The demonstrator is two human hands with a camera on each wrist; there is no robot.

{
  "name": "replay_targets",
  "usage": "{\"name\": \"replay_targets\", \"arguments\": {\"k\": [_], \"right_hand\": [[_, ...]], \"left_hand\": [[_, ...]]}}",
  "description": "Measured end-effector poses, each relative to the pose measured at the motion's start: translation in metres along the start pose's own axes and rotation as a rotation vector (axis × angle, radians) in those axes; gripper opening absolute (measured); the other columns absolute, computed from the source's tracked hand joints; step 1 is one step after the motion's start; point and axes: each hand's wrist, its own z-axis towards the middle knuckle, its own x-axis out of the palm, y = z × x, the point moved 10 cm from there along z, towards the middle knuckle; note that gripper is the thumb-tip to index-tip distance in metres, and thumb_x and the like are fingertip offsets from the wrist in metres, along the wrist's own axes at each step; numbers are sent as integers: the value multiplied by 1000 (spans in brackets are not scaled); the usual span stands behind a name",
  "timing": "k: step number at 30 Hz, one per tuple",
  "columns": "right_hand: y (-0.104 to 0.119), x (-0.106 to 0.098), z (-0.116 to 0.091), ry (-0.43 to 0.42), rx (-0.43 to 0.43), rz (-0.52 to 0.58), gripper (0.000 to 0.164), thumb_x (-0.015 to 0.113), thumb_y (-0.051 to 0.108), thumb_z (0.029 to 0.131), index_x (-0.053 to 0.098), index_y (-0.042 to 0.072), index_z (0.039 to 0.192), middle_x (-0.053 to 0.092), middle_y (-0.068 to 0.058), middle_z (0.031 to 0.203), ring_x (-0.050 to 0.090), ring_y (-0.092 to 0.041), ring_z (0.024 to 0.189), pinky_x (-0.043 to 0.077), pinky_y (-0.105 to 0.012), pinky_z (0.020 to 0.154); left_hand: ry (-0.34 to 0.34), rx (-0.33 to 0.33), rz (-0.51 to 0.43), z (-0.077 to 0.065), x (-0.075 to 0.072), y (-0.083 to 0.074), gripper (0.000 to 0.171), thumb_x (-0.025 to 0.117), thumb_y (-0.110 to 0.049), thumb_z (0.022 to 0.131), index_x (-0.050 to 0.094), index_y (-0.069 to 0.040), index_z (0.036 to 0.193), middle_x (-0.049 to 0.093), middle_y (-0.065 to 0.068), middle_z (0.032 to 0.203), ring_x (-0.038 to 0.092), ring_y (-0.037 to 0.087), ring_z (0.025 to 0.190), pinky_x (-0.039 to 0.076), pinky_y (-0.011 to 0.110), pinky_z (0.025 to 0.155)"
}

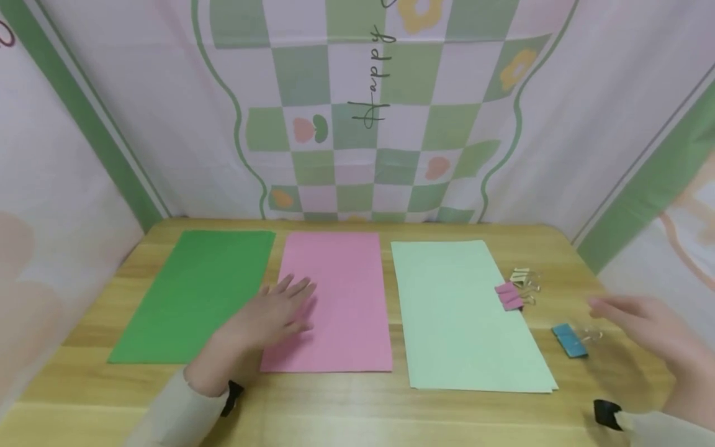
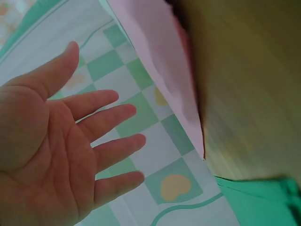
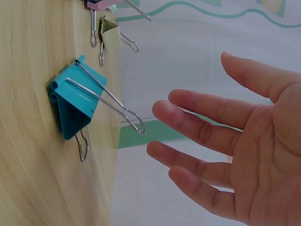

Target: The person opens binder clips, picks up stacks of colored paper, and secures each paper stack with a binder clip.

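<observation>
My left hand (image 1: 274,320) hovers with spread fingers over the left side of a pink sheet of paper (image 1: 346,298); nothing is in its palm in the left wrist view. To the right, my right hand (image 1: 650,329) is held above the table beside a blue binder clip (image 1: 570,340), its fingers extended and slightly bent. In the right wrist view the fingertips stay apart from the wire handles of that blue clip (image 3: 80,96). A pink binder clip (image 1: 509,296) overlaps the right edge of the pale green paper (image 1: 469,316). Just behind it lies a pale yellow binder clip (image 1: 520,277).
A stack of dark green paper (image 1: 195,298) lies at the left of the wooden table (image 1: 335,410). Patterned curtains (image 1: 357,161) hang behind the table and at both sides. Black straps (image 1: 607,415) show at both wrists.
</observation>
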Motion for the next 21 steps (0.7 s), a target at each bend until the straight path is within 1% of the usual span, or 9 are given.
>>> {"name": "replay_targets", "arguments": {"k": [2,4,7,8,10,13,15,20,21], "right_hand": [[-3,1,-2,25,11,-10,62,35,37,108,49,-19,131,46,-45,134,41,-66,115,47,-66,82],[-5,2,-3,47,17,-22,61,36,37,108,51,-18,129,49,-44,132,46,-63,112,54,-53,77],[-8,4,-4,73,22,-39,61,36,37,108,52,-18,129,55,-41,128,54,-56,107,54,-33,67],[-9,5,-4,82,27,-39,62,36,37,108,51,-19,130,56,-40,127,56,-55,106,54,-33,67],[-11,6,-4,96,33,-39,64,35,38,108,49,-20,130,58,-39,125,58,-52,103,56,-36,68],[-16,7,-3,112,46,-28,66,33,38,109,46,-23,131,60,-39,122,59,-50,102,58,-48,72],[-20,7,-2,119,52,-24,67,32,38,109,44,-24,131,61,-38,119,61,-48,100,58,-51,73],[-29,10,-1,149,75,-13,69,32,39,109,40,-26,132,62,-37,119,63,-46,100,58,-50,74],[-31,11,0,158,86,-9,70,31,39,109,39,-26,132,61,-38,120,63,-47,100,58,-52,76]], "left_hand": [[44,-3,-15,-1,5,1,71,58,-42,99,32,-6,155,27,16,163,19,44,151,24,69,115],[90,-6,-18,-2,10,1,72,58,-42,98,32,-7,155,26,15,163,19,43,151,23,67,117],[137,-6,-13,-3,17,0,73,58,-43,98,32,-7,155,25,14,163,19,41,152,22,65,118],[145,-5,-9,-3,19,0,73,58,-44,98,31,-7,155,25,14,163,19,41,152,22,65,119],[156,-2,2,-3,22,0,74,58,-45,98,31,-7,156,24,13,164,18,41,152,21,65,119],[163,4,11,-2,25,1,76,58,-46,98,29,-8,156,23,12,164,18,40,152,22,65,119],[166,9,11,-2,26,1,77,58,-46,97,28,-8,157,22,12,165,17,40,152,22,65,119],[184,23,-9,-3,28,0,78,58,-47,97,26,-8,157,18,13,165,16,41,152,21,64,119],[188,25,-14,-3,28,-1,79,57,-47,97,25,-8,157,17,14,165,15,41,152,21,64,119]]}}
